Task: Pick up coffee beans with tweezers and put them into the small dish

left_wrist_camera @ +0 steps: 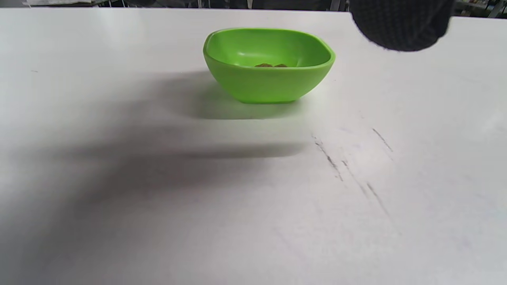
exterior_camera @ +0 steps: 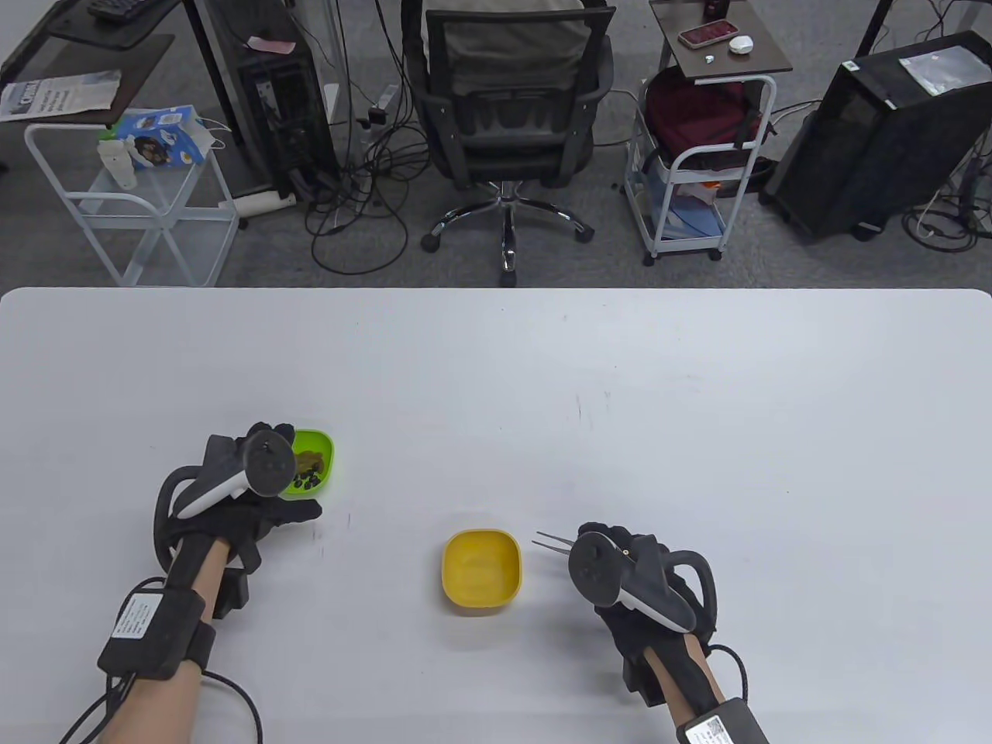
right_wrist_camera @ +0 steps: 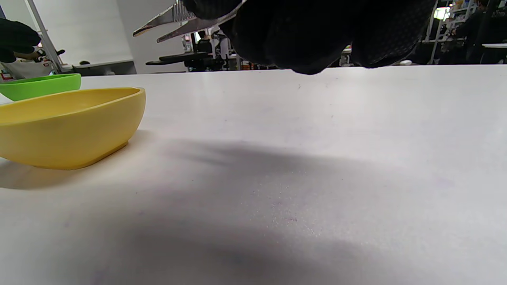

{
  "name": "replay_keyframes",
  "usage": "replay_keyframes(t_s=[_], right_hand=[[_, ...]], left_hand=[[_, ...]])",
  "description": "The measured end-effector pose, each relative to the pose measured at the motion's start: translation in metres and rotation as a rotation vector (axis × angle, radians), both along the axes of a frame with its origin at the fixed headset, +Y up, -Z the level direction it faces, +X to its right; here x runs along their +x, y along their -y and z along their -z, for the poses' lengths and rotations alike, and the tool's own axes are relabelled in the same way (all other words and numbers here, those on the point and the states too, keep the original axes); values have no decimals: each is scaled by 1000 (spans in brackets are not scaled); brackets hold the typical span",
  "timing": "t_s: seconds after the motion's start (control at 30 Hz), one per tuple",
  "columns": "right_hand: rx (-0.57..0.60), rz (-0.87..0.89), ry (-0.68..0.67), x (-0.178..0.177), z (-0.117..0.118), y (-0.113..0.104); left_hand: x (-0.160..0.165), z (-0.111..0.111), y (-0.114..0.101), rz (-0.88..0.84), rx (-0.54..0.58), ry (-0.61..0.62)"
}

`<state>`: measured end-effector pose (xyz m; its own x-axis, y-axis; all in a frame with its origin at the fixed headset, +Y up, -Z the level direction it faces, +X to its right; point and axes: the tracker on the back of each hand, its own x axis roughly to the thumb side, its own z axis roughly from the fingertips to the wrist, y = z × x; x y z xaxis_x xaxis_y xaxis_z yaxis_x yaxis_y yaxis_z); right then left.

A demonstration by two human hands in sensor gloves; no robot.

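Observation:
A green bowl (exterior_camera: pixel 319 457) with dark and brown coffee beans (exterior_camera: pixel 308 470) stands at the left of the white table. My left hand (exterior_camera: pixel 267 508) is beside its near-left side, fingers spread; the left wrist view shows the green bowl (left_wrist_camera: pixel 269 67) standing apart from the hand, with one fingertip (left_wrist_camera: pixel 400 23) above. A yellow dish (exterior_camera: pixel 481 571) stands near the middle front; no beans show in it. My right hand (exterior_camera: pixel 612 546) is just right of it and holds metal tweezers (exterior_camera: pixel 552 540), tips pointing left, slightly apart and empty. The tweezers (right_wrist_camera: pixel 174 19) stay above the table in the right wrist view.
The white table (exterior_camera: pixel 620 403) bears faint scuff marks (left_wrist_camera: pixel 348 170) near the green bowl. The yellow dish (right_wrist_camera: pixel 67 126) lies left of my right hand, with the green bowl (right_wrist_camera: pixel 39 85) behind it. An office chair (exterior_camera: pixel 508 116) and carts stand beyond the far edge.

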<state>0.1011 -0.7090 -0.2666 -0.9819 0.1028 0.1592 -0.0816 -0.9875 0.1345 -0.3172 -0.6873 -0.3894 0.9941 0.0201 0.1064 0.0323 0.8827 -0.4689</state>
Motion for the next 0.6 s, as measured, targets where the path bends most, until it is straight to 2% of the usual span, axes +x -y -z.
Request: replay_keyframes(t_s=[0.07, 0.23, 0.37, 0.6], right_hand=[[-5, 0, -3, -1, 1, 1], [-27, 4, 0, 0, 3, 5], [-31, 13, 10, 3, 4, 6], [-42, 23, 19, 6, 6, 7]], left_hand=[[-1, 10, -1, 19, -48, -1], [6, 34, -2, 85, -72, 37], [11, 48, 5, 160, -106, 60], [10, 60, 15, 179, -128, 66]])
